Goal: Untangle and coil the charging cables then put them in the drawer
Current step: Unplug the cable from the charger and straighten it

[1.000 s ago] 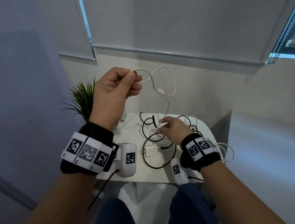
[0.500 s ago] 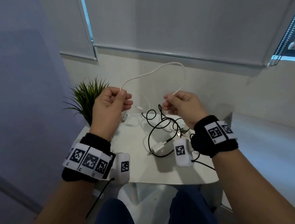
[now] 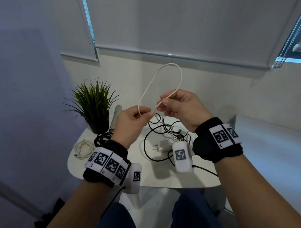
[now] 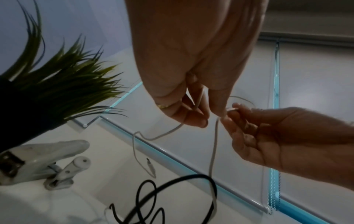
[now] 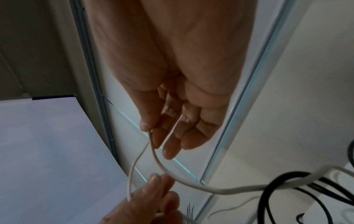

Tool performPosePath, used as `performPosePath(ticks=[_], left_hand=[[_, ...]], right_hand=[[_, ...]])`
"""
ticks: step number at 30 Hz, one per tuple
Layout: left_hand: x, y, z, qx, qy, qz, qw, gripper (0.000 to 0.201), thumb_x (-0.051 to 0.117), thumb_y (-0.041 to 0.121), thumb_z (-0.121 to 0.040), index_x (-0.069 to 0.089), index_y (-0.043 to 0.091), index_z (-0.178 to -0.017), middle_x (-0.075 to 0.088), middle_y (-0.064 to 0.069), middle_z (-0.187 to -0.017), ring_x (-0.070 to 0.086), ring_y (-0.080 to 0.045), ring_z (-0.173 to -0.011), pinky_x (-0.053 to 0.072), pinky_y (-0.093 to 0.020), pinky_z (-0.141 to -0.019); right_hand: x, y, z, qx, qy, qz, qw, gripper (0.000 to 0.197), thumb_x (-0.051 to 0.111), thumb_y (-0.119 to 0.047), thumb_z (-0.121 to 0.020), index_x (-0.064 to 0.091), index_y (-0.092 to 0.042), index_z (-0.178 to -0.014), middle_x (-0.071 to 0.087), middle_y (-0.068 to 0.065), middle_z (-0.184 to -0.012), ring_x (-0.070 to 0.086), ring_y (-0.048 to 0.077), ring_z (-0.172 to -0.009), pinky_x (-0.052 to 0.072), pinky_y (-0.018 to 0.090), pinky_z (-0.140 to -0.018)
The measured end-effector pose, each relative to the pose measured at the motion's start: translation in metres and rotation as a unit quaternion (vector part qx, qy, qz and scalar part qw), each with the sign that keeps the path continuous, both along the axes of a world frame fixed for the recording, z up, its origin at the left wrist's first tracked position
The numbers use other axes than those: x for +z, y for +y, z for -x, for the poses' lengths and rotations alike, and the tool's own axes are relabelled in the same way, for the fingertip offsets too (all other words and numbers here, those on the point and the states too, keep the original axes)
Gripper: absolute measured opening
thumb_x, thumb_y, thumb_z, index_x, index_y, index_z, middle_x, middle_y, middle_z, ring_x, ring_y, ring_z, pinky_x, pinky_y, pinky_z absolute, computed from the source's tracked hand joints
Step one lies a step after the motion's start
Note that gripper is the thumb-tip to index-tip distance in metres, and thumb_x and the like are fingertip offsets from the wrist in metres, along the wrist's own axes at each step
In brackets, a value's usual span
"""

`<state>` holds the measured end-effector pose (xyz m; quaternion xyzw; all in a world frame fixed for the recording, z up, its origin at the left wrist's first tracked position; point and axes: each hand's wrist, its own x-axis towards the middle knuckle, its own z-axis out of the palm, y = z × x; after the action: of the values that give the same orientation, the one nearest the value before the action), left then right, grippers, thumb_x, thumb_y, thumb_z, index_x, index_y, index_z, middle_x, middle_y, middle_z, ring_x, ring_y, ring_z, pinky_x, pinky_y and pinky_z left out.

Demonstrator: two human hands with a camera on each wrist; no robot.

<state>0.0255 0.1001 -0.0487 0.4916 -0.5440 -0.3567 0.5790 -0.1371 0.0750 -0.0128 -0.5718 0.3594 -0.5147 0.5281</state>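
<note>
Your table (image 3: 109,170) carries a coiled cable (image 3: 84,148) at its left edge, a potted plant (image 3: 95,104) far left, a cable tangle (image 3: 164,131) mid-right, and a charger plug (image 3: 162,146) just near it.

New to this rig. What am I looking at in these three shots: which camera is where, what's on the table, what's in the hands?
No robot here: a person works with bare hands and wears marker bands and a small camera on each wrist. The wide shot comes from a head camera looking down; the other two look along each hand from below.

The left hand and right hand both pinch one white cable, raised in a loop above the white table.

On the table lie a tangle of black and white cables, a white charger plug, a coiled white cable, a coiled black cable and a potted plant.
</note>
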Motion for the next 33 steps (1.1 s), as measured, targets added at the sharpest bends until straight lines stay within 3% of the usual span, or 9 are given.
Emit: performPosePath(ticks=[7, 10, 14, 18, 21, 24, 26, 29, 33], left_hand=[[-0.002, -0.001, 0.014, -0.024, -0.034, -0.013, 0.999, 0.004, 0.069, 0.002, -0.082, 0.070, 0.006, -0.081, 0.060, 0.015, -0.049, 0.052, 0.005, -0.048, 0.042, -0.005, -0.057], [-0.002, -0.003, 0.013, -0.012, -0.019, -0.014, 1.000, 0.008, 0.068, 0.005, -0.084, 0.069, 0.010, -0.077, 0.061, 0.008, -0.056, 0.053, 0.002, -0.050, 0.045, -0.010, -0.057], [0.002, -0.008, 0.009, -0.001, 0.025, -0.013, 1.000, 0.004, 0.065, 0.003, -0.086, 0.067, 0.006, -0.083, 0.062, -0.003, -0.065, 0.057, -0.002, -0.052, 0.051, -0.015, -0.057], [0.005, -0.008, 0.009, -0.012, 0.041, 0.003, 0.999, 0.005, 0.062, 0.002, -0.087, 0.067, 0.004, -0.087, 0.063, -0.003, -0.066, 0.058, -0.003, -0.054, 0.051, -0.015, -0.059], [0.005, -0.008, 0.005, 0.006, 0.053, 0.011, 0.999, 0.011, 0.063, 0.003, -0.087, 0.067, 0.010, -0.080, 0.065, 0.006, -0.059, 0.060, -0.003, -0.055, 0.050, -0.015, -0.058], [0.007, -0.011, -0.005, 0.039, 0.075, 0.020, 0.996, 0.013, 0.061, 0.002, -0.088, 0.065, 0.011, -0.080, 0.064, 0.000, -0.065, 0.060, -0.002, -0.055, 0.049, -0.013, -0.056], [0.009, -0.012, -0.009, 0.055, 0.092, 0.032, 0.994, 0.012, 0.059, 0.002, -0.090, 0.064, 0.010, -0.082, 0.062, -0.004, -0.071, 0.060, -0.002, -0.056, 0.049, -0.013, -0.056], [0.015, -0.011, -0.010, 0.061, 0.096, 0.060, 0.992, 0.009, 0.058, 0.002, -0.091, 0.064, 0.007, -0.086, 0.062, -0.005, -0.074, 0.059, -0.002, -0.057, 0.050, -0.014, -0.058], [0.026, -0.012, -0.020, 0.076, 0.117, 0.097, 0.985, 0.009, 0.059, 0.005, -0.091, 0.065, 0.010, -0.086, 0.064, 0.001, -0.070, 0.060, -0.005, -0.061, 0.050, -0.015, -0.060]], right_hand=[[-0.001, 0.003, 0.003, -0.014, 0.037, 0.025, 0.999, 0.017, 0.064, -0.006, -0.086, 0.069, -0.021, -0.083, 0.072, -0.001, -0.079, 0.062, 0.011, -0.071, 0.041, 0.020, -0.061], [-0.005, 0.001, 0.009, -0.027, 0.064, 0.025, 0.997, 0.015, 0.066, -0.007, -0.084, 0.069, -0.022, -0.087, 0.071, 0.000, -0.083, 0.061, 0.010, -0.072, 0.042, 0.016, -0.059], [-0.033, -0.006, 0.017, -0.059, 0.192, -0.014, 0.979, 0.020, 0.063, 0.003, -0.085, 0.067, -0.015, -0.091, 0.065, 0.000, -0.083, 0.055, -0.008, -0.054, 0.040, 0.005, -0.052], [-0.058, -0.011, 0.018, -0.037, 0.361, -0.028, 0.932, 0.021, 0.060, 0.001, -0.084, 0.069, -0.016, -0.092, 0.062, -0.004, -0.078, 0.051, 0.003, -0.058, 0.040, 0.012, -0.055], [-0.065, -0.017, 0.019, -0.079, 0.320, -0.046, 0.943, 0.019, 0.067, -0.006, -0.083, 0.064, -0.020, -0.070, 0.058, -0.002, -0.063, 0.048, 0.013, -0.055, 0.044, 0.027, -0.061], [-0.061, -0.021, 0.022, -0.117, 0.257, -0.046, 0.958, 0.023, 0.073, -0.002, -0.077, 0.063, -0.019, -0.066, 0.061, 0.000, -0.063, 0.053, 0.014, -0.058, 0.049, 0.034, -0.069], [-0.056, -0.021, 0.024, -0.101, 0.258, -0.031, 0.960, 0.021, 0.073, -0.001, -0.077, 0.064, -0.019, -0.071, 0.061, -0.001, -0.065, 0.054, 0.012, -0.060, 0.050, 0.029, -0.071], [-0.052, -0.019, 0.022, -0.078, 0.345, 0.010, 0.935, 0.015, 0.070, -0.007, -0.081, 0.063, -0.020, -0.077, 0.056, -0.006, -0.065, 0.050, 0.007, -0.058, 0.042, 0.012, -0.058], [-0.056, -0.023, 0.028, -0.103, 0.423, 0.022, 0.900, 0.009, 0.065, -0.013, -0.085, 0.064, -0.019, -0.079, 0.056, -0.004, -0.071, 0.049, 0.010, -0.062, 0.038, 0.015, -0.056]])
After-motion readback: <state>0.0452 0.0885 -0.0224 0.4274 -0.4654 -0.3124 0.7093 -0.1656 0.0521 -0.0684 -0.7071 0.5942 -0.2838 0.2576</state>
